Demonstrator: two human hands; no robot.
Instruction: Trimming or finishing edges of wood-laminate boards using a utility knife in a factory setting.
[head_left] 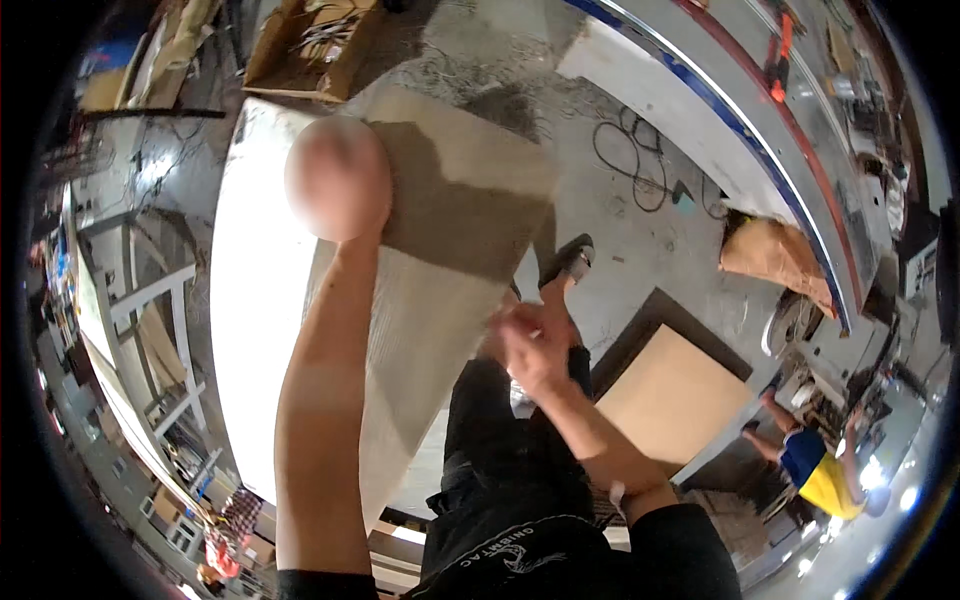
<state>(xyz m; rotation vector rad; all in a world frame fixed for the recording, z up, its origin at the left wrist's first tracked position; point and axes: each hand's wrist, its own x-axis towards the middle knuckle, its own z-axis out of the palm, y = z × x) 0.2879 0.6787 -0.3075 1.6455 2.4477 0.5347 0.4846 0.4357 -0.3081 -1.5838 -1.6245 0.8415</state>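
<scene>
A large, pale wood-grain board (425, 310) lies in front of me and to the left. Its left side glares white under strong light, and a dark shadow falls across its far part. My left hand (338, 182) reaches out over the far half of the board, but a blur hides its fingers, so I cannot tell whether it touches the surface. Beside the board's right edge, close to my body, my right hand (532, 350) is raised. Motion smears its fingers, and nothing held in it can be made out.
Scraps fill a brown box (262, 80) beyond the board. Looped black cable (640, 180) lies on the grey floor near a long blue-edged bench (715, 95). A tan square panel (675, 395) is at my right. One person (825, 480) wears yellow; another (238, 515) is lower left.
</scene>
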